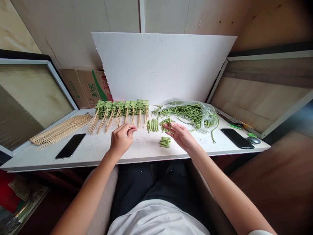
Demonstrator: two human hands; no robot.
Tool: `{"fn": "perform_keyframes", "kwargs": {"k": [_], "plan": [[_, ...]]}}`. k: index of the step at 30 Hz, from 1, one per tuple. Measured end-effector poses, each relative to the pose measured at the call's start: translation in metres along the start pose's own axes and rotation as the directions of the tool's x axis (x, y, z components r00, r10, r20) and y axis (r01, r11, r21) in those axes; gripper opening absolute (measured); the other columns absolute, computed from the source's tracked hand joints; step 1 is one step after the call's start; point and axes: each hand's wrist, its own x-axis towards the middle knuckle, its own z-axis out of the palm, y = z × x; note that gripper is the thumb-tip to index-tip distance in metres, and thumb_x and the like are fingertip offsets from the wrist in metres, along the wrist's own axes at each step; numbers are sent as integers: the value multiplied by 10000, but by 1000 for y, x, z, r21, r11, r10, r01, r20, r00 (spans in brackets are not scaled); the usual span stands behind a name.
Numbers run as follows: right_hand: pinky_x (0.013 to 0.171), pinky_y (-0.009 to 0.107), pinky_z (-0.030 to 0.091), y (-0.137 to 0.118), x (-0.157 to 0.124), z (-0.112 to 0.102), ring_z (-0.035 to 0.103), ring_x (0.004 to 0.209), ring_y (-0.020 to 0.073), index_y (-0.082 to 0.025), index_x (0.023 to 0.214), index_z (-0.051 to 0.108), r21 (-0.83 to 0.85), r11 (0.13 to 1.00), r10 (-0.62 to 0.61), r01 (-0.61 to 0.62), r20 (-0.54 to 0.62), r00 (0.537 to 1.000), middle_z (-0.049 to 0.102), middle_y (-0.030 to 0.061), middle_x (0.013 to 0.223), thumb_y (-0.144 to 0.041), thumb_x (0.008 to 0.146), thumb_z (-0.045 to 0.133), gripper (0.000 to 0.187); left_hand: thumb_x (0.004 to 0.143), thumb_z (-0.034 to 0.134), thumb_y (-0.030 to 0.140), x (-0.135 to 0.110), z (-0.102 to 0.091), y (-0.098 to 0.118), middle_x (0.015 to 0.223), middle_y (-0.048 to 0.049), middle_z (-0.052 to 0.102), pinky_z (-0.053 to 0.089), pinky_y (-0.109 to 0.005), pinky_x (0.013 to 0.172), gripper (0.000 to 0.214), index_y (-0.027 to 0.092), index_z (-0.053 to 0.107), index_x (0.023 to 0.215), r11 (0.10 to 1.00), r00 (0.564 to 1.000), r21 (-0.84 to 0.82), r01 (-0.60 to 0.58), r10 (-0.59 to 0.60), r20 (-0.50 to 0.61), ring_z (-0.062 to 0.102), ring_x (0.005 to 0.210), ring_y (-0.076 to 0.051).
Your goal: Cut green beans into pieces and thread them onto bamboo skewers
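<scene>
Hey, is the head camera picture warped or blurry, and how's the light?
Head view: wide-angle warp bows the table edge; light is soft and even on the white board; left hand pinching the skewer and right hand holding a bean look sharp; lower corners are dim.

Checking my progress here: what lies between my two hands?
Head view: a row of green bean pieces threaded on a thin skewer, between left hand and right hand.

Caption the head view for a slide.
Left hand holds a bamboo skewer threaded with green bean pieces; right hand pinches another piece over the white table.
</scene>
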Motion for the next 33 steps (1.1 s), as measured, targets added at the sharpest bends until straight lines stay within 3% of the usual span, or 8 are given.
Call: {"fn": "perform_keyframes", "kwargs": {"k": [5, 13, 33], "plan": [[974, 343, 559, 1, 0, 2, 699, 1267, 264, -244, 1001, 787, 4, 1000, 14, -14, 8, 1000, 811, 83, 1196, -505, 824, 867, 325, 1011, 615, 182, 0, 0, 0, 899, -40, 792, 553, -290, 763, 145, 201, 727, 922, 1000, 1000, -6, -11, 11, -7, 731, 810, -187], [883, 312, 569, 6, 2, -1, 735, 1182, 249, -248, 1002, 816, -12, 1000, 7, -6, 18, 1000, 826, 70, 1146, -502, 863, 846, 292, 1004, 613, 164, 0, 1, 0, 893, -34, 787, 539, -285, 730, 142, 203, 721, 919, 1000, 1000, -2, -21, 21, 1, 731, 803, -186], [713, 265, 504, 8, 1, 2, 709, 1250, 270, -246, 987, 813, -24, 1000, 8, -8, 11, 1000, 825, 82, 1148, -487, 862, 841, 272, 988, 629, 144, -2, 4, -2, 886, -32, 786, 519, -277, 694, 132, 202, 720, 912, 999, 999, 18, -35, 35, 0, 722, 771, -179]]}}
